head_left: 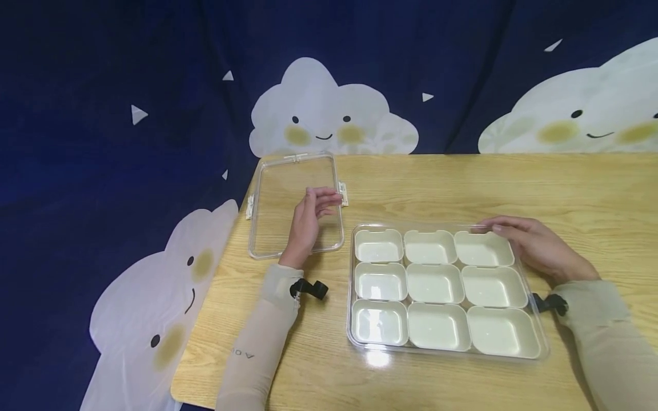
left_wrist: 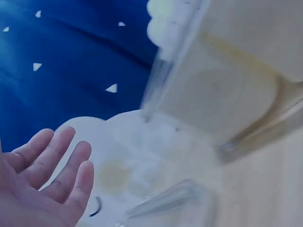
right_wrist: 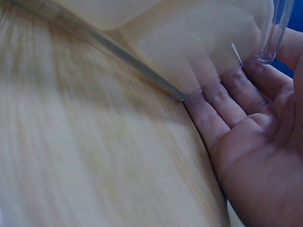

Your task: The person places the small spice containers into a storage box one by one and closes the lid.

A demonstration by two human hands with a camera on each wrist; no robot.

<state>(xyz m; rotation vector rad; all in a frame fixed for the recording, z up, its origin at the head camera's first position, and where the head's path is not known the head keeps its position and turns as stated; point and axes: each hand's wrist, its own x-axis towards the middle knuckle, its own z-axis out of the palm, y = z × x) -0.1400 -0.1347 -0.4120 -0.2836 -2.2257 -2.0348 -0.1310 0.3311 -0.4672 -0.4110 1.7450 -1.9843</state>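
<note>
A clear lid point(head_left: 277, 208) with white side clips lies at the table's back left corner. Above its right part is my left hand point(head_left: 307, 222), fingers apart and holding nothing; the left wrist view shows that hand's fingers point(left_wrist: 61, 165) loosely extended beside blurred clear plastic. To the right stands a clear storage box point(head_left: 447, 350), filled with several cream compartment cups point(head_left: 434, 283) in rows. My right hand point(head_left: 534, 245) touches the box's far right corner. In the right wrist view its fingers point(right_wrist: 246, 92) lie along the clear wall, partly seen through it.
The wooden table point(head_left: 319, 365) has its left edge near my left arm. A dark blue curtain point(head_left: 169, 51) with smiling clouds hangs behind and to the left. Black wrist straps point(head_left: 310, 288) stick out from my sleeves.
</note>
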